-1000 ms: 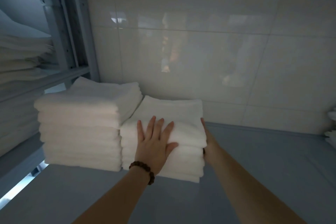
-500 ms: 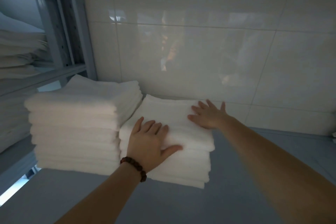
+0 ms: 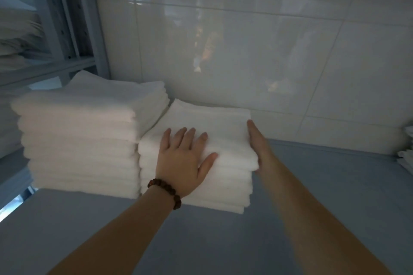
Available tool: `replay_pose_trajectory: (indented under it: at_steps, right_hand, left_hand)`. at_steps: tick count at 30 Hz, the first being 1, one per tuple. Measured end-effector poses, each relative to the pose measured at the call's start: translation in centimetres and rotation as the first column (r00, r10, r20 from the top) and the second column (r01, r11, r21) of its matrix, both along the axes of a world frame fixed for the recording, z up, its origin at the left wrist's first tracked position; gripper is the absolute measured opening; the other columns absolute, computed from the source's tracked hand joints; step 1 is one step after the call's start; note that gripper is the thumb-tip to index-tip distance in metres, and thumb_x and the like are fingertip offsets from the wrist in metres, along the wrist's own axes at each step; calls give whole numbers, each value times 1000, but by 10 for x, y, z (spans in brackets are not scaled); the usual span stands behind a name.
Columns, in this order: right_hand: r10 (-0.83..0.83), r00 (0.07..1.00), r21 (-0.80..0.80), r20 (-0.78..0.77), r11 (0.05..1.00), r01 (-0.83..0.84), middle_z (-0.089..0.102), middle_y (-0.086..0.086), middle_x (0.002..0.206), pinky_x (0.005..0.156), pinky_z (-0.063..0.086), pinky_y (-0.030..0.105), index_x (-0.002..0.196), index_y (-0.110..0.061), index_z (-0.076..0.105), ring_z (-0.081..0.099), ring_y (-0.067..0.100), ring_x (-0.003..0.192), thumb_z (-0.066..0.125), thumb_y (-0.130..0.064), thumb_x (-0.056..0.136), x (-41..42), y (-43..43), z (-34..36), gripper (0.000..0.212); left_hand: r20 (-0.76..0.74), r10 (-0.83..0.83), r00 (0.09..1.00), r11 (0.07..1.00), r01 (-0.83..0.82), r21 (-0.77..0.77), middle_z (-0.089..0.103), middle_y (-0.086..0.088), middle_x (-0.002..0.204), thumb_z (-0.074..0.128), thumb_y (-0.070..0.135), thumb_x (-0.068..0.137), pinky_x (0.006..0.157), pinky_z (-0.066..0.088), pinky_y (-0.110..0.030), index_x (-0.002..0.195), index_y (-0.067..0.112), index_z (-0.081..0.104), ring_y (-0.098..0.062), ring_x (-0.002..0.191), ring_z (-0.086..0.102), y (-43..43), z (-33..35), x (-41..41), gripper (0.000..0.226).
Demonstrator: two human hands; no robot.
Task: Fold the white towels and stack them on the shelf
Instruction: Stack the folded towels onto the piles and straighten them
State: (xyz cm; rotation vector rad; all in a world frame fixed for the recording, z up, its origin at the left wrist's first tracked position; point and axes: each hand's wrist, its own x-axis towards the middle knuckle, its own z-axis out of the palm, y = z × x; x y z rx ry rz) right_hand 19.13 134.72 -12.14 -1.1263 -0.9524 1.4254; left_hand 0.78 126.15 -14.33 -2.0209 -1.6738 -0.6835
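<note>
Head view: the shelf (image 3: 330,181) carries the taller towel stack (image 3: 78,118), with the shorter towel stack (image 3: 212,118) touching its right side. I judge this to be squaring. My left hand (image 3: 183,161) presses flat on top to steady the shorter stack, and my right hand (image 3: 257,143) lies against its right edge to align it. All fingers (image 3: 190,138) are straight and grip nothing.

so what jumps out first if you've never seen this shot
Two stacks of folded white towels stand side by side on the grey shelf, the taller stack on the left. The left hand, with a bead bracelet at its wrist, lies flat on the shorter stack, and the right hand presses straight-fingered against that stack's right side.
</note>
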Motion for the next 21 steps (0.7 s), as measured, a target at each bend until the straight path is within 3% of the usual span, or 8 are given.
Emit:
replay_pose_trajectory:
  at_steps: [2, 5, 9, 11, 14, 16, 18, 21]
  right_hand:
    - [40, 987, -22, -156, 999, -44, 60, 11, 128, 99, 48, 34, 133, -12, 49, 60, 22, 113, 34, -52, 96, -5, -20, -8, 56]
    - [85, 970, -10, -227, 996, -89, 75, 4, 91, 62, 57, 23, 108, -15, 64, 71, 15, 80, 34, -55, 95, -1, -43, -15, 52]
    - [-39, 964, -14, -263, 999, 36, 72, -2, 65, 48, 51, 17, 71, -21, 76, 68, 10, 58, 40, -50, 93, -5, -64, -40, 51]
    - [-55, 941, -5, -333, 998, 57, 72, -3, 62, 45, 50, 17, 69, -20, 76, 68, 9, 55, 39, -47, 93, -10, -67, -46, 52]
    - [-97, 953, -22, -288, 995, 95, 73, -3, 70, 55, 55, 18, 97, -17, 67, 69, 8, 62, 40, -46, 95, -8, -71, -45, 40]
    - [-122, 968, -41, -220, 992, 116, 74, -1, 86, 79, 56, 27, 109, -17, 66, 69, 12, 79, 42, -48, 93, -8, -74, -52, 42]
    - [-203, 974, -93, -98, 977, 194, 66, 5, 116, 102, 45, 39, 126, -14, 57, 62, 20, 107, 40, -46, 95, -10, -79, -61, 47]
    - [-323, 944, -25, 68, 945, 325, 49, 8, 139, 113, 32, 41, 138, -17, 44, 46, 24, 128, 35, -44, 98, -11, -92, -68, 49]
  left_hand:
    - [-18, 7, 1000, 1000, -7, 15, 62, -9, 114, 21, 56, 94, 103, 30, -52, 121, 17, 56, -32, 107, 54, 3, -7, 1, 59]
    - [-21, 24, 999, 998, -23, 66, 63, -8, 106, 26, 55, 94, 101, 32, -51, 117, 17, 58, -32, 100, 56, 7, -14, 1, 55]
    - [-12, 32, 999, 997, -31, 70, 64, -7, 99, 24, 55, 94, 100, 31, -50, 115, 18, 59, -32, 93, 56, 9, -19, 4, 55]
    - [-13, 30, 999, 997, -28, 75, 64, -7, 98, 24, 55, 94, 100, 31, -50, 114, 18, 59, -32, 92, 55, 9, -20, 4, 55]
    - [-16, 21, 1000, 996, -20, 90, 63, -7, 98, 25, 54, 94, 99, 30, -49, 113, 18, 59, -31, 93, 55, 7, -21, 3, 53]
    - [-20, 23, 1000, 997, -21, 79, 63, -7, 100, 25, 54, 94, 100, 30, -50, 114, 18, 58, -32, 95, 55, 6, -20, 3, 53]
    - [-28, 29, 999, 998, -27, 54, 62, -8, 105, 24, 54, 95, 101, 30, -51, 118, 17, 56, -32, 99, 53, 4, -20, 3, 54]
    - [-43, 24, 999, 998, -22, 54, 56, -11, 119, 24, 53, 95, 107, 24, -54, 126, 16, 50, -33, 112, 48, 1, -25, 0, 55]
